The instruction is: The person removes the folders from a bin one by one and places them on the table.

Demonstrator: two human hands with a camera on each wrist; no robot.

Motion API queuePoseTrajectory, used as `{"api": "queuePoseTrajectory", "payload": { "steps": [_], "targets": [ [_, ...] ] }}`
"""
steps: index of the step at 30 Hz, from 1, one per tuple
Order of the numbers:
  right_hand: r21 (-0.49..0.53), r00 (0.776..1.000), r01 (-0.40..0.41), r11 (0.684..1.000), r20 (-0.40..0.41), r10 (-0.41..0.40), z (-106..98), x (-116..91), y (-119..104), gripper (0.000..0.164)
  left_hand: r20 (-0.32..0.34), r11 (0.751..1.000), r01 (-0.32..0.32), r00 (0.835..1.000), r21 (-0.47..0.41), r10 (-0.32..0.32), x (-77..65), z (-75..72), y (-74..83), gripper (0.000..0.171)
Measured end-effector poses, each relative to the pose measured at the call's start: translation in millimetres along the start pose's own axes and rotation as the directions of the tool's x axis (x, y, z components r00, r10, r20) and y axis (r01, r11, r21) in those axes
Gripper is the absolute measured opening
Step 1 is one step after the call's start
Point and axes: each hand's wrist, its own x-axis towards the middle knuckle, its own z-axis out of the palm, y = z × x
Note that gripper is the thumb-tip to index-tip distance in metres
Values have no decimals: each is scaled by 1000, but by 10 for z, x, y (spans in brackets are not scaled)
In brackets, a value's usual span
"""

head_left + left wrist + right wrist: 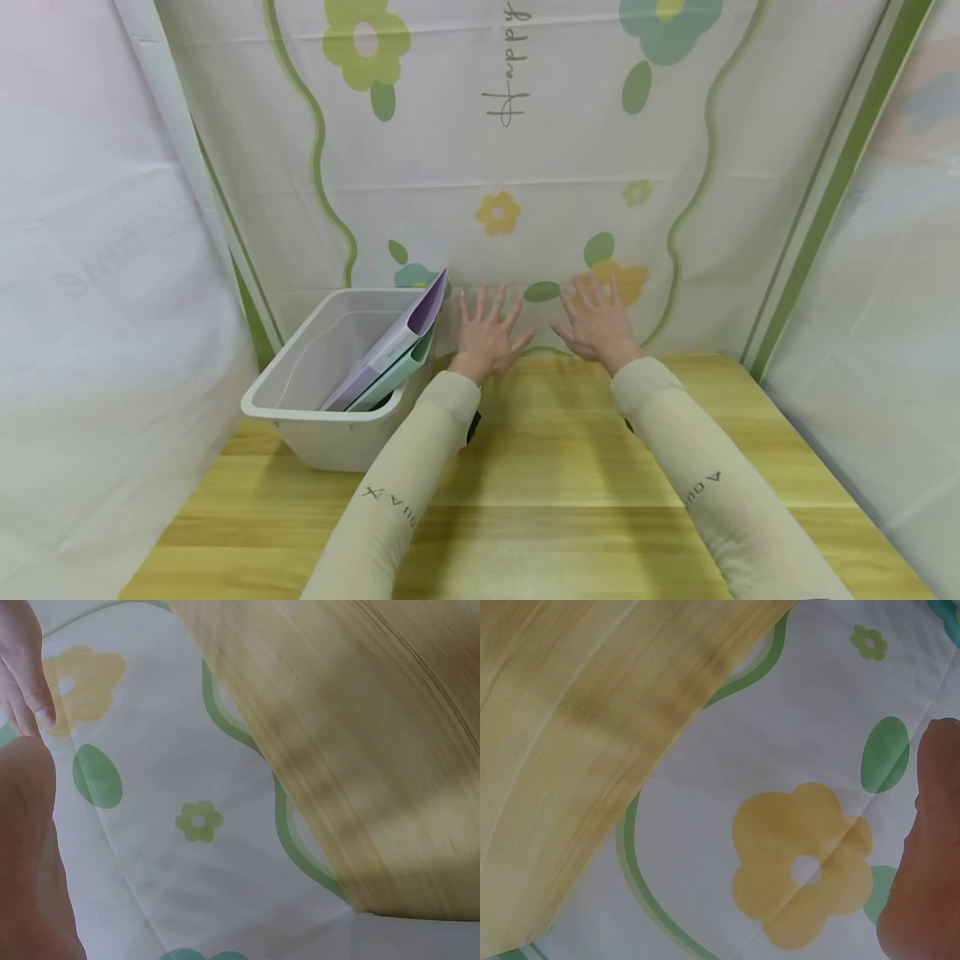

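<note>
Both hands reach forward over the far part of the wooden table, fingers straight and spread, holding nothing. The left hand (pixel 489 335) is just right of a white plastic bin (pixel 337 433). Across a gap, the right hand (pixel 597 323) overlaps an orange flower printed on the back curtain. Inside the bin, a purple folder (pixel 382 354) and a mint green folder (pixel 393 377) lean to the right, their upper ends above the rim. Part of the left hand (pixel 26 847) fills the left edge of its wrist view; part of the right hand (pixel 930 847) shows at the right edge of its own.
A white curtain (pixel 427 158) with flowers and green wavy lines hangs behind the table (pixel 555 483). White cloth walls (pixel 97 275) close in the left and right sides. The bin stands at the table's back left.
</note>
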Motion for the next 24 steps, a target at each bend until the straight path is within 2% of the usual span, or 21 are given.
{"api": "queuePoseTrajectory", "payload": {
  "steps": [6,11,19,24],
  "targets": [
    [3,1000,0,1000,-14,0,27,3,17,73,9,1000,0,1000,2,0,15,24,14,74],
    [19,1000,15,1000,-26,-14,34,0,37,74,-10,1000,0,1000,28,0,-59,-44,20,72],
    [27,999,32,999,-24,-32,51,-9,93,75,3,999,-6,1000,36,6,-114,-73,16,72],
    [29,998,57,998,-19,-56,-15,-50,60,74,-11,999,-5,1000,41,6,-147,-71,21,71]
  ]
}}
